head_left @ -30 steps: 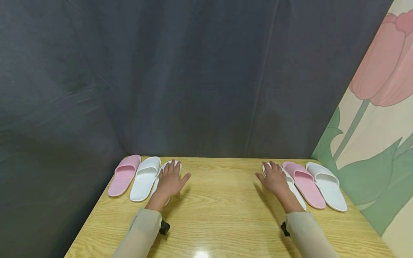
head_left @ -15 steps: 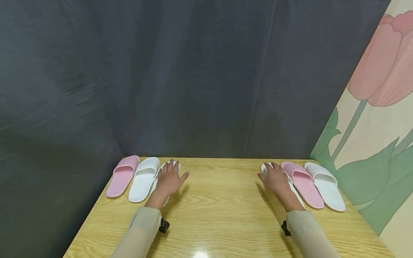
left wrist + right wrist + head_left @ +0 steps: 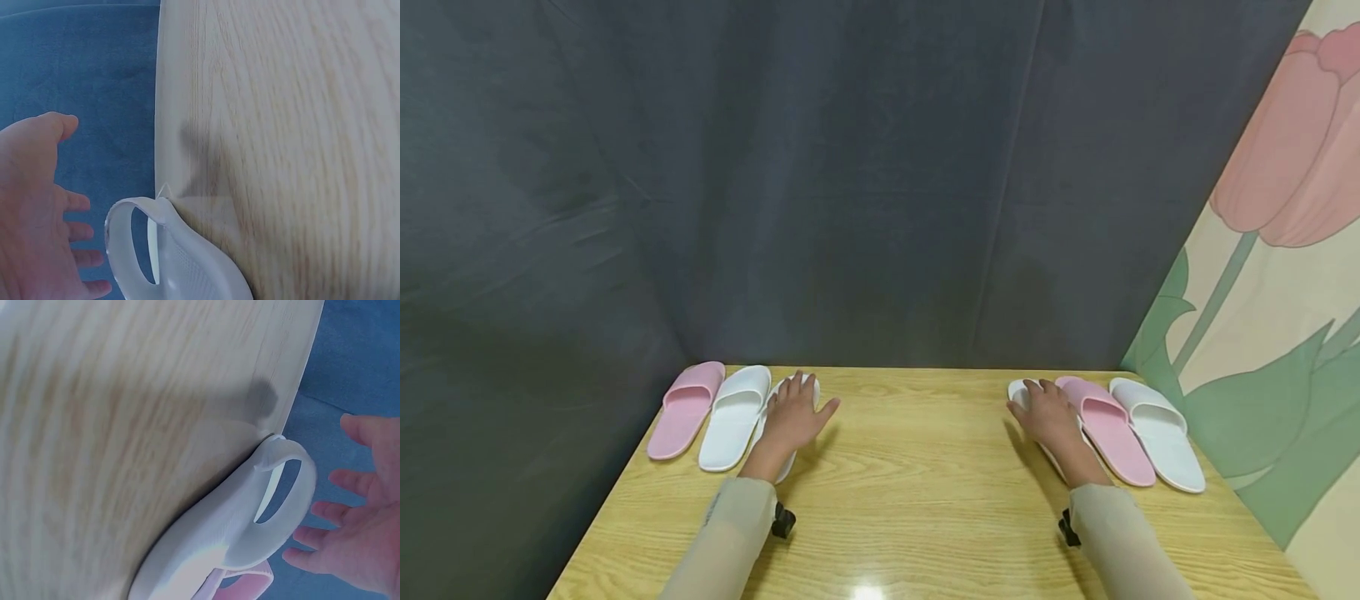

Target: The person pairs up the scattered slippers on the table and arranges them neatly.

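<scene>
My left hand [image 3: 793, 419] is held above a white slipper [image 3: 200, 265], palm down with its fingers extended and thumb spread. The left wrist view shows a gap between the fingers and the slipper's strap. On the other side, my right hand [image 3: 1048, 417] hovers over another white slipper [image 3: 206, 531], whose toe peeks out past the fingers in the head view. Its fingers are also loosely extended, and the right wrist view shows them apart from the strap. Neither hand holds anything. Both hands hide much of the slippers below them in the head view.
Left of my left hand lie a white slipper [image 3: 735, 421] and a pink slipper [image 3: 685, 412]. To the right are a pink slipper [image 3: 1108, 429] and a white slipper [image 3: 1161, 437]. The wooden table [image 3: 910, 475] meets a dark curtain [image 3: 865, 208] behind and a tulip-painted wall [image 3: 1285, 333] at right.
My right hand has shifted slightly to the right above its white slipper, so more of the slipper's inner edge shows. My left hand stays nearly still. The slippers have not visibly moved.
</scene>
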`<state>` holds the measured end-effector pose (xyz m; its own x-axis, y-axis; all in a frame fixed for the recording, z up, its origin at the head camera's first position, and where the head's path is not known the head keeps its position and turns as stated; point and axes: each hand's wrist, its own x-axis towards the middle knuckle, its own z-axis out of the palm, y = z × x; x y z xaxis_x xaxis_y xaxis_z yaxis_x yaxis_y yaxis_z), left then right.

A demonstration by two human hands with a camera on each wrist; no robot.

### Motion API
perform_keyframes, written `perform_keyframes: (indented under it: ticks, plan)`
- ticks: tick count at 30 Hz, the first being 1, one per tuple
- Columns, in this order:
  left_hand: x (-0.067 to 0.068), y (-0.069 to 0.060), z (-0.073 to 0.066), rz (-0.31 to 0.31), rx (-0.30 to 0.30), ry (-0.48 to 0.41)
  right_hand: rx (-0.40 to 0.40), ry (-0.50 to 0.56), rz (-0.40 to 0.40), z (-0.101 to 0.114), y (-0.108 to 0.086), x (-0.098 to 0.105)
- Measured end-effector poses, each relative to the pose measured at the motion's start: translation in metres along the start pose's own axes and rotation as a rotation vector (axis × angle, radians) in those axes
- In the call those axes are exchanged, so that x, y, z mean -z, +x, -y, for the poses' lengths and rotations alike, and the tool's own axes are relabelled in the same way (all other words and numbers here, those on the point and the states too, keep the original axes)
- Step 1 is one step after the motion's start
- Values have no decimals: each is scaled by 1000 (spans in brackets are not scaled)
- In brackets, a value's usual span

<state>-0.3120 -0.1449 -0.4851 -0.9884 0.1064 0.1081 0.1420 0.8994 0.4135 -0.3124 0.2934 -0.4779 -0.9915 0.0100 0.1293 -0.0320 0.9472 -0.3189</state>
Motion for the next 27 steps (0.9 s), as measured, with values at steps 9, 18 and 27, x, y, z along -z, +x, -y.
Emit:
perform_keyframes:
  ticks: [9, 18, 27]
  plan:
    - [-6, 8, 6, 22, 18, 11, -9, 9, 14, -3, 3, 3]
    - [-6, 10, 10, 54, 51, 12, -21, 17, 35, -12, 9, -2]
    - [-6, 12, 15, 54, 68, 39, -20, 11, 47, -17, 11, 0]
